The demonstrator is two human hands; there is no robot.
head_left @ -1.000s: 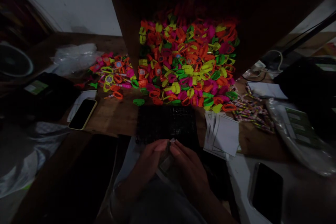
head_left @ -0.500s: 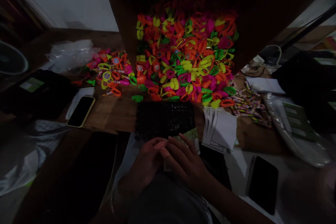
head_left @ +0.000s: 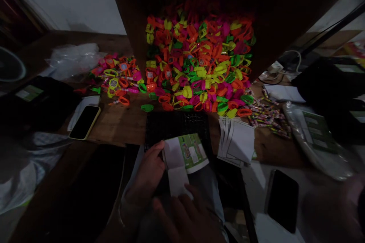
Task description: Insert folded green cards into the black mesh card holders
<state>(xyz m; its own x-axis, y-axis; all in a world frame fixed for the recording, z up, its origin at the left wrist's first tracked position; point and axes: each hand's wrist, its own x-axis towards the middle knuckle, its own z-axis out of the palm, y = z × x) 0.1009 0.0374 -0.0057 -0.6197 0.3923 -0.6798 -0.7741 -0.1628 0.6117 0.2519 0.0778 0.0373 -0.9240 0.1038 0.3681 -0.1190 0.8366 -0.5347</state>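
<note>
My left hand (head_left: 146, 176) pinches the left edge of a folded paper card (head_left: 182, 155), white on the left and green-printed on the right, held over a black mesh tray (head_left: 173, 125). My right hand (head_left: 185, 214) lies low at the bottom, fingers spread, fingertips touching the card's lower white flap. Behind the tray, a big heap of neon toy watches (head_left: 199, 60) in orange, pink, yellow and green spills out of a tall brown cardboard box (head_left: 268, 15).
A smaller pile of toy watches (head_left: 119, 78) lies left of the box. White cards (head_left: 236, 140) are stacked right of the tray, wrapped candy sticks (head_left: 268, 115) beyond. One phone (head_left: 84, 122) lies left, another phone (head_left: 281, 200) right. Clear plastic bags (head_left: 72, 59) sit far left.
The card, bunched between both hands before, is now unfolded and lifted over the tray. My right hand has dropped back toward me and opened.
</note>
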